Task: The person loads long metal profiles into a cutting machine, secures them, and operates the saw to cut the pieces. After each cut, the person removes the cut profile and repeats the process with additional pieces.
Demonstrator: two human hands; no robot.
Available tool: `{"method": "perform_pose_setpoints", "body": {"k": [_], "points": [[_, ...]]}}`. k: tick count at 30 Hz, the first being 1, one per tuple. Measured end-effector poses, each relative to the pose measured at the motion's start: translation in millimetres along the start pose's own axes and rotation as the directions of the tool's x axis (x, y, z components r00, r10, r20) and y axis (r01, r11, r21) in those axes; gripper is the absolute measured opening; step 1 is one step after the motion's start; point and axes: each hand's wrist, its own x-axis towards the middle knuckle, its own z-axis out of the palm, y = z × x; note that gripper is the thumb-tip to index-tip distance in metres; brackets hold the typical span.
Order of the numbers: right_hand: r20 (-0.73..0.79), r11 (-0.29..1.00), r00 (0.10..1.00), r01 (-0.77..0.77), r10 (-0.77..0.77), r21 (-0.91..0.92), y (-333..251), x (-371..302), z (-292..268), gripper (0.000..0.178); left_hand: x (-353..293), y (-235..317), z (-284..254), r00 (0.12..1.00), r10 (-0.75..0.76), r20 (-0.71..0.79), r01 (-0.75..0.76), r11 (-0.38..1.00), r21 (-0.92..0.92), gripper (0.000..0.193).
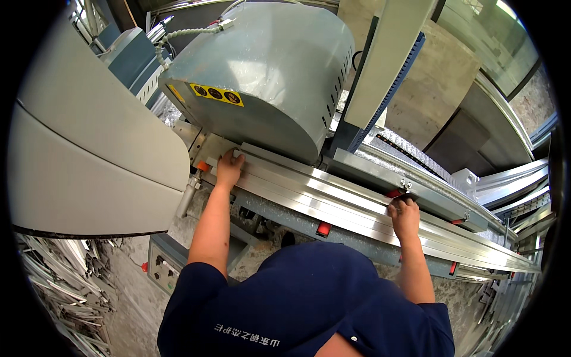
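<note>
Long silver aluminium profiles lie side by side on a machine bed, running from the left centre to the far right. My left hand grips a profile near its left end, the fingers curled over its far edge. Farther along, my right hand has its fingers bent over the far edge of the profiles, beside a grey fence. The undersides of both grips are hidden. An orange-tipped cylinder points at the profiles just left of my left hand.
A large grey saw hood with a yellow warning label stands behind the bed. A pale rounded housing fills the left. Below it are a control box and heaped metal offcuts. Red blocks line the bed's near edge.
</note>
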Motion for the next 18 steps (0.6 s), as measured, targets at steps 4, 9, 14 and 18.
{"method": "perform_pose_setpoints", "body": {"k": [4, 9, 14, 18], "points": [[0.12, 1.0, 0.993, -0.022, 0.023, -0.008, -1.3, 7.8, -3.5, 0.021, -1.7, -13.2, -4.8, 1.0, 0.004, 0.017, -0.004, 1.0, -0.013, 0.049], [0.202, 0.997, 0.978, 0.041, -0.055, 0.071, 13.4, 14.8, -0.4, 0.023, -5.6, 0.4, -4.0, 1.0, -0.009, 0.02, 0.01, 0.998, -0.056, 0.049], [0.245, 0.997, 0.967, 0.054, -0.064, 0.047, 24.9, 18.5, 1.6, 0.023, -3.5, 27.3, -0.7, 0.988, -0.117, 0.106, 0.117, 0.993, 0.004, 0.048], [0.277, 0.994, 0.959, 0.036, -0.062, 0.098, 28.0, 23.1, 8.5, 0.024, 30.9, 16.7, -8.2, 0.958, -0.22, 0.185, 0.185, 0.965, 0.187, 0.052]]}}
